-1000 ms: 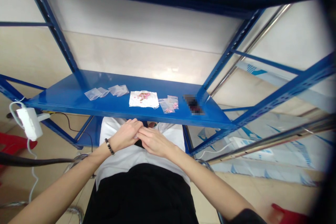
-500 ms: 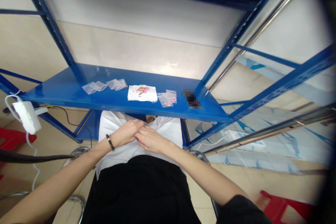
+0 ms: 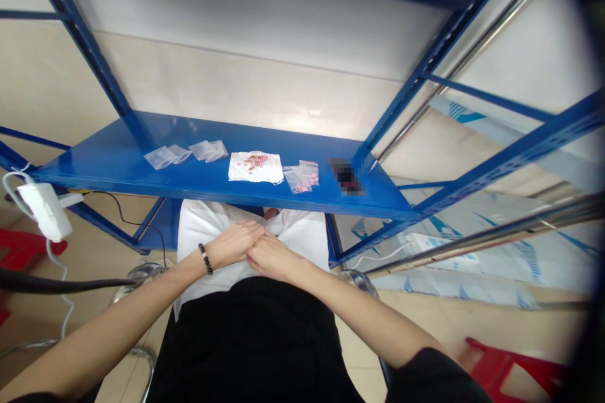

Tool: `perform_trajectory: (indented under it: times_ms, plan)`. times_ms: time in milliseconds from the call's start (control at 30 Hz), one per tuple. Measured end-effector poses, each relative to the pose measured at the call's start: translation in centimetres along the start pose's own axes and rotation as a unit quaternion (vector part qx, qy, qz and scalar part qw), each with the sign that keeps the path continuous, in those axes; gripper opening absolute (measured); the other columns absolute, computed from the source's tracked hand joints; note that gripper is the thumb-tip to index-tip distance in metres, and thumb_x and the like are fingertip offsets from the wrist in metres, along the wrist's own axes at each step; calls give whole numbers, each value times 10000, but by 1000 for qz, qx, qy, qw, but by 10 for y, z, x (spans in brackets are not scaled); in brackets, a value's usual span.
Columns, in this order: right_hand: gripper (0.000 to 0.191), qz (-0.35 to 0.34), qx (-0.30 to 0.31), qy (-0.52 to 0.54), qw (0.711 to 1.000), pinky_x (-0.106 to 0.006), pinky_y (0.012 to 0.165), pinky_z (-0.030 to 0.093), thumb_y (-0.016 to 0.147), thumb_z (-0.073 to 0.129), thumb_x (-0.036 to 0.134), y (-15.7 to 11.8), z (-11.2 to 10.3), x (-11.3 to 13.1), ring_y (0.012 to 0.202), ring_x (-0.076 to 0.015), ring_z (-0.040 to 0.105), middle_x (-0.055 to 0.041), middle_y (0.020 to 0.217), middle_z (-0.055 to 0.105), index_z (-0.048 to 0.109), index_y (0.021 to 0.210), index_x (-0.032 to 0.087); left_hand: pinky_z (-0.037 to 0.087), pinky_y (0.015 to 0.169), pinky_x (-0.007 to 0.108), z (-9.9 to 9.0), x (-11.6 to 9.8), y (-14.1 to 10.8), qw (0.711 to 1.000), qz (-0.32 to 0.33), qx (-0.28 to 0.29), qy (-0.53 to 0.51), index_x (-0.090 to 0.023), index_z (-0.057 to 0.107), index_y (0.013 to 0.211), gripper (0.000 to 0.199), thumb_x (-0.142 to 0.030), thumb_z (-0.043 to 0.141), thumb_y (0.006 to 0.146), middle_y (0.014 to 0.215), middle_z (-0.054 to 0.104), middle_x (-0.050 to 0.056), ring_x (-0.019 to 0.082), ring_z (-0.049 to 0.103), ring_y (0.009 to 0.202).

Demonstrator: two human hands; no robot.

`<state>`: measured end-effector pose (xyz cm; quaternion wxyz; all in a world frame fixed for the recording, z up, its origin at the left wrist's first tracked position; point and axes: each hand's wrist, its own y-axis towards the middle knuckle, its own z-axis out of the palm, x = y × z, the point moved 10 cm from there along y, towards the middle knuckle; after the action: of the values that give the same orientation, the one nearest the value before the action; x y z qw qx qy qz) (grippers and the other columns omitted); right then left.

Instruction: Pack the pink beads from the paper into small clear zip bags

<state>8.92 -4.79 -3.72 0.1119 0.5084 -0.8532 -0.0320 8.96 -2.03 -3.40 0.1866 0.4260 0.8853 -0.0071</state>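
My left hand (image 3: 237,242), with a dark beaded bracelet (image 3: 205,259) on its wrist, rests in my lap against my right hand (image 3: 273,255). The two are clasped together over white trousers (image 3: 198,227), fingers folded in and partly hidden; no object shows in either. Beyond them, on a blue shelf (image 3: 118,176), lies a white cloth or paper (image 3: 236,173) bearing small pink and green pieces (image 3: 258,162). To its left are several clear plastic bags (image 3: 201,151). On its right sit clear bags with pink pieces (image 3: 302,179).
A dark, pixelated object (image 3: 347,177) lies at the shelf's right end. Blue uprights (image 3: 401,101) frame both sides. A white power strip (image 3: 45,211) with a cord hangs at the left. Red stools (image 3: 505,365) stand on the floor. Metal poles (image 3: 496,239) run along the right.
My hands stay clasped in my lap, shifted slightly to the right. The head view has moved a little; the things on the shelf lie as before.
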Motion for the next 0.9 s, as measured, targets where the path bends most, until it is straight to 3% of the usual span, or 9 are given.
perform_trajectory:
  times_ms: [167,333,500,700,900]
  plan:
    - [156,5,-13,-39,999,-425,1008,379,914,539,230,2,-18,-1,1063,-251,568,-123,1058,670,615,1006,129,405,874,397,-18,14,-1,999,-8,-20,27,-172,550,1026,155,-212,525,879,965,633,101,271,573,953]
    - [134,9,-26,-56,998,-402,996,395,929,527,246,4,-30,-9,1056,-237,568,-112,1036,660,599,970,141,411,852,376,-21,28,7,999,-15,-33,40,-195,520,983,101,-189,514,883,922,631,77,255,584,929]
    - [127,21,-6,-42,999,-400,984,418,886,559,206,3,-20,-17,1048,-239,589,-108,1040,678,622,977,145,420,854,372,-21,17,10,999,-10,-53,0,-203,514,984,133,-177,521,854,932,625,70,250,587,921]
    - [107,-8,24,-17,1000,-389,983,418,874,564,187,-2,-21,0,1002,-234,612,-97,969,696,651,926,152,425,803,364,-14,4,0,999,-10,-48,-20,-205,486,917,103,-187,541,833,890,619,59,254,595,888]
    - [174,-8,-37,26,999,-358,950,423,893,533,141,1,-52,-10,1065,-203,585,-86,1063,679,626,1037,176,418,773,344,-25,33,7,998,-40,-53,18,-210,482,876,76,-166,531,838,849,614,51,240,594,840]
